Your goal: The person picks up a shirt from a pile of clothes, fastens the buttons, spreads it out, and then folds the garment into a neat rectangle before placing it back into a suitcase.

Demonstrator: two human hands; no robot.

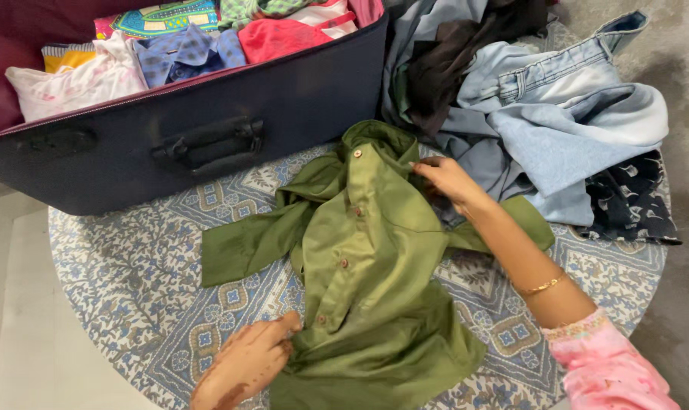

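Nearby, open suitcase (208, 114), clothes pile (542, 114), both hands (253, 361) on green shirt (367, 258)

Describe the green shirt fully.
The green shirt is olive, slightly shiny fabric with a collar, a row of small brown buttons and long sleeves. It lies front up, rumpled, on the patterned blue mat, sleeves spread. The left hand presses its lower edge; the right hand grips its shoulder.

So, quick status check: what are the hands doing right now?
Left hand pinching green shirt at its lower front. Right hand gripping its shoulder. Clothes pile lies just beyond, against the shirt.
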